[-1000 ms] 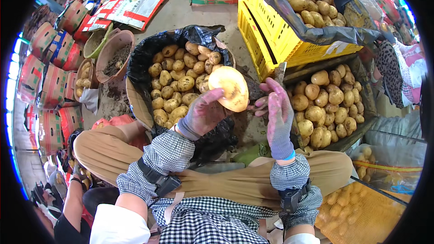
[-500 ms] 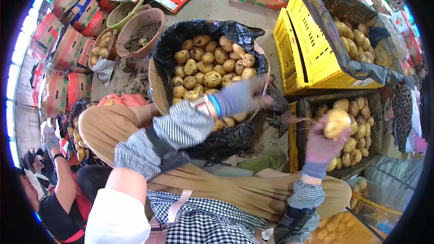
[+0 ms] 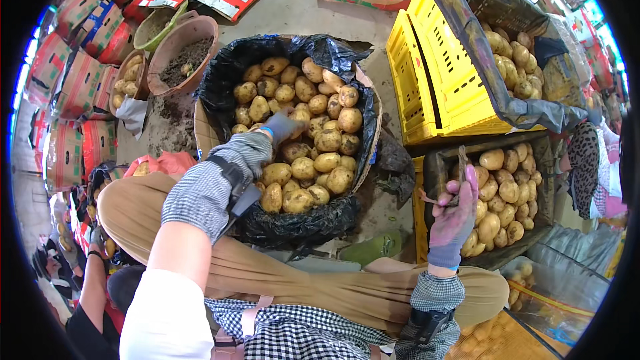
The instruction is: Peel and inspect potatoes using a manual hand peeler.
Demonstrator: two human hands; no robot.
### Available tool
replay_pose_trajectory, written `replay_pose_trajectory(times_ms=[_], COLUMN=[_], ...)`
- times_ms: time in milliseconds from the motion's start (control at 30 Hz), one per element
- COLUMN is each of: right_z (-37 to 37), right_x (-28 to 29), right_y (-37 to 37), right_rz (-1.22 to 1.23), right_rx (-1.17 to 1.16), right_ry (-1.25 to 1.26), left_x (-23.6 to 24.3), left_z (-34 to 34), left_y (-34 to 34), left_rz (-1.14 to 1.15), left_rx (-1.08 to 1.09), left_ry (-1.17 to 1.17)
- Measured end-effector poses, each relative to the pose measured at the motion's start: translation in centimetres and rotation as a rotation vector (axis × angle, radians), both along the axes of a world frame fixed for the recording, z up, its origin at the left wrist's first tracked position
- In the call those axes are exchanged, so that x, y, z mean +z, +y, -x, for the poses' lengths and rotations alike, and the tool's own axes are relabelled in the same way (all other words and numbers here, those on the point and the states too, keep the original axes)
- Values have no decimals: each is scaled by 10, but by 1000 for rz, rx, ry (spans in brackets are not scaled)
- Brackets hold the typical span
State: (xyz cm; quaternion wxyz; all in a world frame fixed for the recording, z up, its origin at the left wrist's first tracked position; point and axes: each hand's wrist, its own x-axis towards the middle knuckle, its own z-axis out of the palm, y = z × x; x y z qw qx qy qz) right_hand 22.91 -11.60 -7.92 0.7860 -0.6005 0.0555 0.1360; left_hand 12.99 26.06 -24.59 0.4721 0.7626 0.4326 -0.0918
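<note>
My left hand (image 3: 283, 127), in a blue-grey glove, is over the potatoes (image 3: 303, 168) in a cardboard box lined with black plastic (image 3: 300, 223). Motion smears its fingers, so their grip does not show. On the right, my right hand (image 3: 455, 217) wears a glove stained pink and purple. Its fingers are stretched apart and hold no potato. A thin brown strip sticks up by the fingertips; I cannot tell what it is. Beside and beyond this hand, pale yellow potatoes (image 3: 508, 192) fill a dark-lined crate (image 3: 437, 160).
Stacked yellow crates (image 3: 453, 60) stand at the far right, the upper one lined and holding potatoes. Tubs, including a pink one with soil (image 3: 183, 53), sit at far left before stacked cartons (image 3: 80, 83). Another person's arm (image 3: 95, 287) shows at lower left.
The potato in my right hand has been let go over the right crate, and its fingers have spread. My left hand has swung left from the box's right edge to over its potatoes.
</note>
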Motion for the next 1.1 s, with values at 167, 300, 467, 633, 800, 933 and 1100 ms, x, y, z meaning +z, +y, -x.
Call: replay_pose_trajectory(times_ms=[167, 300, 467, 633, 800, 933, 1100], right_z=[17, 28, 38, 37, 36, 33, 34], right_x=[8, 3, -4, -1, -2, -19, -3], right_y=[9, 14, 21, 18, 13, 13, 12], right_rz=[7, 27, 24, 38, 19, 78, 124], right_rx=[189, 397, 463, 423, 399, 448, 401], right_ry=[-81, -143, -207, -215, -253, -486, -480], left_x=[69, 119, 151, 136, 158, 161, 158], left_z=[-7, -18, -24, -30, -37, -40, -45], left_y=[-40, -105, -177, -207, -225, -229, -234], left_rz=[990, 1442, 1645, 1907, 1803, 1644, 1560], left_rx=[335, 198, 305, 168, 485, 582, 521], left_ry=[-354, -593, -785, -803, -680, -594, -652])
